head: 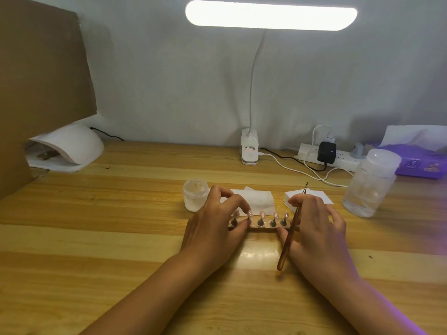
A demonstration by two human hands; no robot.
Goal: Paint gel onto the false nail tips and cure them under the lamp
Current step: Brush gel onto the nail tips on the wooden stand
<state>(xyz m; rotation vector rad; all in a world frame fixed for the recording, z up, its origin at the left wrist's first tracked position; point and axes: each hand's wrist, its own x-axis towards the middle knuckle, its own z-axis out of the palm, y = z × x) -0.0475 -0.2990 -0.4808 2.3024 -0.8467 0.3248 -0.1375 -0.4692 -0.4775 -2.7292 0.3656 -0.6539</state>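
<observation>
Now, seen from the head camera, a holder strip (264, 228) lies on the wooden surface (121, 238), carrying a row of pinkish false nail tips (262, 214) upright on small dark stands. The left hand (215, 228) has curled fingers, thumb and forefinger pinching the second stand from the strip's left end. The right hand (319, 228) grips a brown brush (288, 240), bristles pointing away, its thumb touching the strip's right end.

Just behind are a small clear jar (195, 195), a white wipe (258, 200) and a white pad (314, 195). A clear plastic bottle (370, 182) stands to the right.

The white curing lamp (72, 145) sits far left, well apart from the tips. At the back, a lit desk lamp (271, 15) rises from a base (249, 148) whose label is too small to read. Print on the purple box (420, 165) beside the power strip (343, 160) is also illegible.
</observation>
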